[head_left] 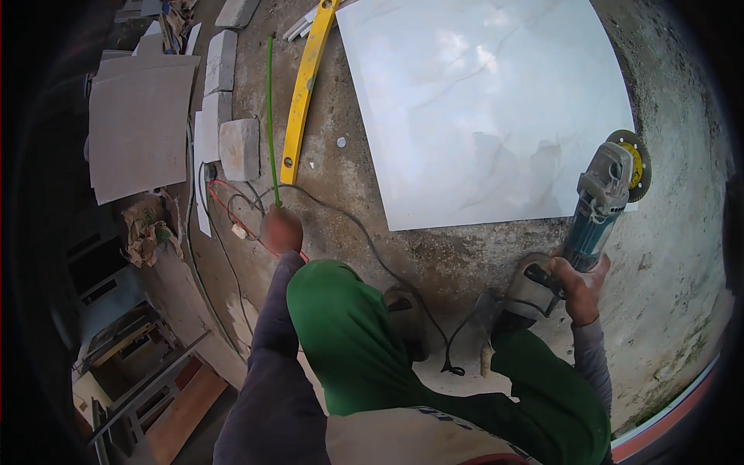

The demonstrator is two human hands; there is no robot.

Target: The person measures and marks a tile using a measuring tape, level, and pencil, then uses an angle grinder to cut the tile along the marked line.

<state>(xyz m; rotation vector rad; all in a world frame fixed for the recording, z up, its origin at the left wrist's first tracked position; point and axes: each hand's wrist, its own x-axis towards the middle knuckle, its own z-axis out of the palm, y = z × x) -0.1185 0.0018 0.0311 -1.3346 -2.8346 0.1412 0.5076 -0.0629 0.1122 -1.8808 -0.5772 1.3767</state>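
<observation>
My shirt (364,442) foremost, my right grip (583,290) clasped a grinder (590,234) at the tile's (488,132) near-right corner, my left grip (281,230) a green rod (271,124) left of it.

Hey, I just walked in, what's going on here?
A person's right hand holds an angle grinder, its disc by the right edge of a large white marbled tile; whether it spins is unclear. The left hand, blurred, grips the near end of a thin green rod. A yellow spirit level lies left of the tile.
</observation>
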